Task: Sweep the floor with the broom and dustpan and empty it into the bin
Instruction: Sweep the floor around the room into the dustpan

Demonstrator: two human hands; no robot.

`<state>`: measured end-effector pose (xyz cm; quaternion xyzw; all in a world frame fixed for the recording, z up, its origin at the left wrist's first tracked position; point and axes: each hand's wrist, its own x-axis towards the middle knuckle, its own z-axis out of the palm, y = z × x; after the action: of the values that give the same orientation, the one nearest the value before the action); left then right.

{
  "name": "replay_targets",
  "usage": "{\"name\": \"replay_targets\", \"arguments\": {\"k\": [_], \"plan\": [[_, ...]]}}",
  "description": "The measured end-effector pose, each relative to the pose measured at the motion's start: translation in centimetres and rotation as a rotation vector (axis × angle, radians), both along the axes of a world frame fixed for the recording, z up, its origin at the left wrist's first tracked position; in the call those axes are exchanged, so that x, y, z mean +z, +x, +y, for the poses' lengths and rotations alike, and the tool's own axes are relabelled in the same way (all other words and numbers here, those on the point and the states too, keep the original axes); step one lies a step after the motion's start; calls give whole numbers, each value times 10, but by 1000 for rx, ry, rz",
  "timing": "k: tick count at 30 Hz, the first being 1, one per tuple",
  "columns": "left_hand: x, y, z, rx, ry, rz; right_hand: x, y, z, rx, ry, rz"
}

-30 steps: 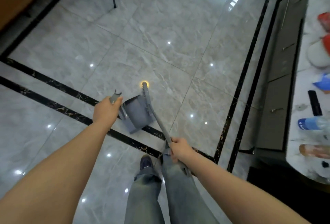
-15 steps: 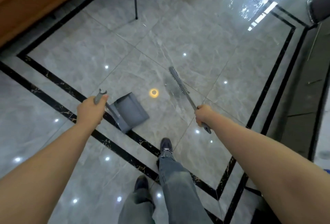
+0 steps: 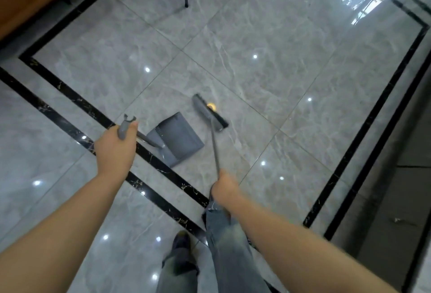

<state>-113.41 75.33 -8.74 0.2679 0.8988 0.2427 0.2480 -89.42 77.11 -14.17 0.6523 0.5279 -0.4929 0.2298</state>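
Broom head (image 3: 210, 111) now beside yellow ring (image 3: 212, 106); both fists gripping handles.

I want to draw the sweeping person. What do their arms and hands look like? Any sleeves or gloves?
Both forearms are bare, with no sleeves showing. The left hand and right hand wear no gloves; no watch or rings are visible.

The grey dustpan (image 3: 178, 139) is sitting on the floor, its flat open tray facing the broom, its long grey handle slanting up and left. The broom (image 3: 209, 111), a thin grey pole ending in a long, narrow dark head, is standing just beside the dustpan's far right corner. A small yellow ring (image 3: 211, 106) is lying against the head's far side.
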Motion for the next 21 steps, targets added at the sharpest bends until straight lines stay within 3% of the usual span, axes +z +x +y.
{"name": "replay_targets", "arguments": {"k": [5, 10, 15, 21], "plan": [[3, 3, 9, 2, -32, 10, 29, -7, -54, 157, -43, 135], [4, 0, 5, -1, -46, 21, 54, 9, -41, 56, -21, 172], [11, -19, -8, 81, -60, 4, 56, 13, 20, -10, 76, 162], [31, -49, -20, 197, -79, 60, 51, -6, 142, 181, 162, -40]]}}
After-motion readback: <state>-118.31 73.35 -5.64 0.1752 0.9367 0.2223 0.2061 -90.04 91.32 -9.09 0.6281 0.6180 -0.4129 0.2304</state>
